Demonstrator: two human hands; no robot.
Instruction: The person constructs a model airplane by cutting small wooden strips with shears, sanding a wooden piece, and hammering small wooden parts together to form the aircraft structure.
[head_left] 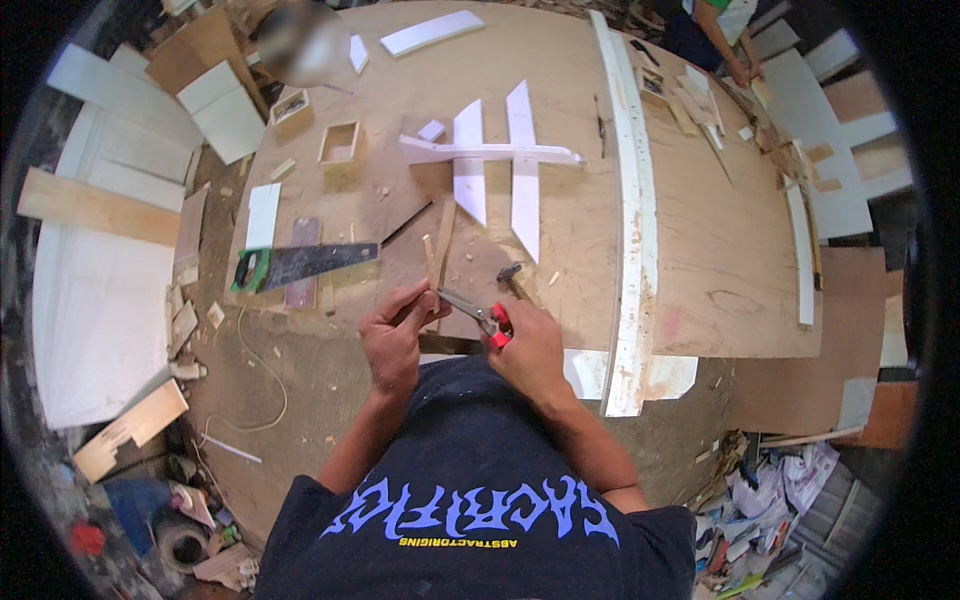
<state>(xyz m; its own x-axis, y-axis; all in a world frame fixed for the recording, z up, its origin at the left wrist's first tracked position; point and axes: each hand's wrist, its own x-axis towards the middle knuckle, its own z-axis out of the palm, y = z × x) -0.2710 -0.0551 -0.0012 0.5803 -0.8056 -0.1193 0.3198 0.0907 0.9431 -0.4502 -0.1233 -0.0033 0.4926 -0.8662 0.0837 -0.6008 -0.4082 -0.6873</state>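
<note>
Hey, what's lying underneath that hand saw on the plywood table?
The hand saw lies across a dark flat strip that sticks out above and below the blade, resting on the plywood table. The part of the strip under the blade is covered, so anything else there cannot be seen.

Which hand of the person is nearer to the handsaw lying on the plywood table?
Left. The left hand sits just right of the handsaw, pinching a thin wooden strip. The right hand, gripping red-handled pliers, is farther right.
</note>
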